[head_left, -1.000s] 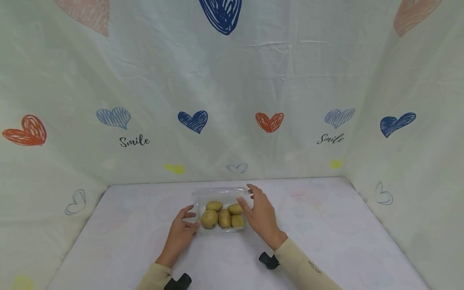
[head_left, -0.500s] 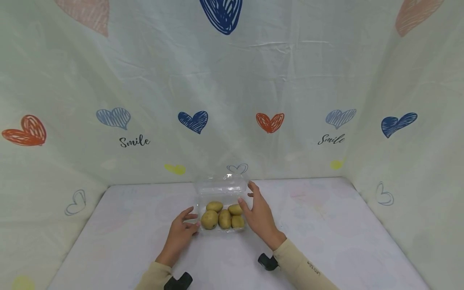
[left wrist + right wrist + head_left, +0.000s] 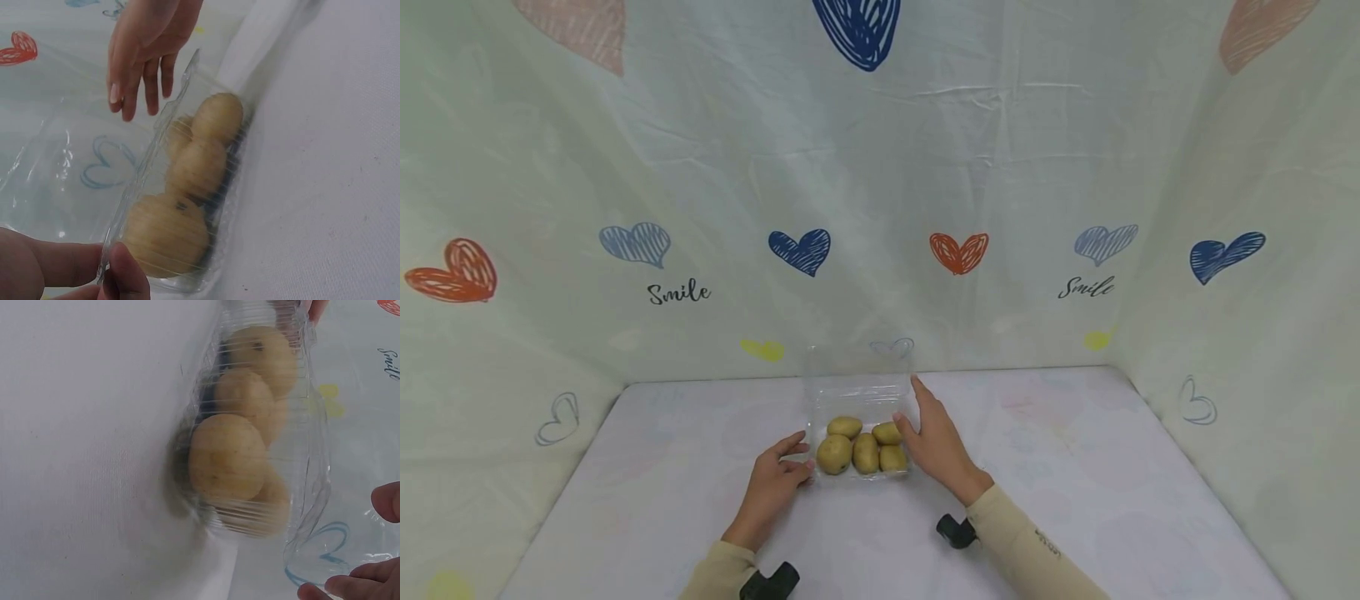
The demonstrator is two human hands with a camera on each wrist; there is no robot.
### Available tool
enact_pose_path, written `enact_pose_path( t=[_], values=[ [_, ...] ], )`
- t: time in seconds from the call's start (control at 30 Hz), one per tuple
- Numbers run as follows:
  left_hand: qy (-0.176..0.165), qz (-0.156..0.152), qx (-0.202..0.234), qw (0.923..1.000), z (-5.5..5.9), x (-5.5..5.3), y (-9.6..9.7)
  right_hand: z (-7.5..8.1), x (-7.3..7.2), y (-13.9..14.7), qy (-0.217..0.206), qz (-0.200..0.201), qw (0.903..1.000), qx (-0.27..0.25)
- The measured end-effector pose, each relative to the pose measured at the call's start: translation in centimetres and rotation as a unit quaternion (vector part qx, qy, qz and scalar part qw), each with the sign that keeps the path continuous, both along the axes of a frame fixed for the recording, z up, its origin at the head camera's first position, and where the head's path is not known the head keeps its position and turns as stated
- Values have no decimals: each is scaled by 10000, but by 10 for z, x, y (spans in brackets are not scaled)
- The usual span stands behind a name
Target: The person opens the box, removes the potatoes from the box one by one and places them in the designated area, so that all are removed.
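While your left hand (image 3: 775, 479) pinches the left end of the clear plastic clamshell's (image 3: 861, 408) rim on the bench (image 3: 1045, 492), your right hand (image 3: 937, 437), fingers extended, is just beside its right side, five potatoes (image 3: 865, 454) inside, lid (image 3: 857, 360) raised.

left hand (image 3: 773, 479): thumb and finger bent in a pinch | right hand (image 3: 943, 443): fingers extended, thumb apart | left forearm (image 3: 721, 572): sleeved, slanting forward and inward | right forearm (image 3: 1026, 540): likewise, longer stretch visible
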State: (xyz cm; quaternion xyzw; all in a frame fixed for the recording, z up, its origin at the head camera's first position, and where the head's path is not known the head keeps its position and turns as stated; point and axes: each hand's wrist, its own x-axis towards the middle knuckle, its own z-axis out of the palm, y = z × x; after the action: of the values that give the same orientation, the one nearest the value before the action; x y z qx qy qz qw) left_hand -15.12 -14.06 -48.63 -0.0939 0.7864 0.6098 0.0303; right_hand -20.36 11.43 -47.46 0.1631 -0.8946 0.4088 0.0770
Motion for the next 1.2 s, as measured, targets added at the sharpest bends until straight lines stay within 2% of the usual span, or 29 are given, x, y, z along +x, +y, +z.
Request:
enact_pose_path(
  t=[0.27,0.53,0.67,0.8,1.03,1.2],
  values=[
    [-23,80,97,9999,-3,-1,0,-3,-1,3,-126,105,9996,241],
    [-24,96,103,9999,-4,0,1,-4,4,5,362,315,9958,780],
    [-56,131,99,9998,-4,-1,2,-3,4,6,626,586,9903,1091],
    [-86,152,91,9998,-3,-1,2,-2,4,7,857,938,9810,1467],
    [-111,185,174,9996,-1,-1,3,0,-2,10,1375,1434,9524,2311],
    [-88,178,259,9995,0,-1,4,-1,-7,11,1596,1670,9344,2713]
  ],
)
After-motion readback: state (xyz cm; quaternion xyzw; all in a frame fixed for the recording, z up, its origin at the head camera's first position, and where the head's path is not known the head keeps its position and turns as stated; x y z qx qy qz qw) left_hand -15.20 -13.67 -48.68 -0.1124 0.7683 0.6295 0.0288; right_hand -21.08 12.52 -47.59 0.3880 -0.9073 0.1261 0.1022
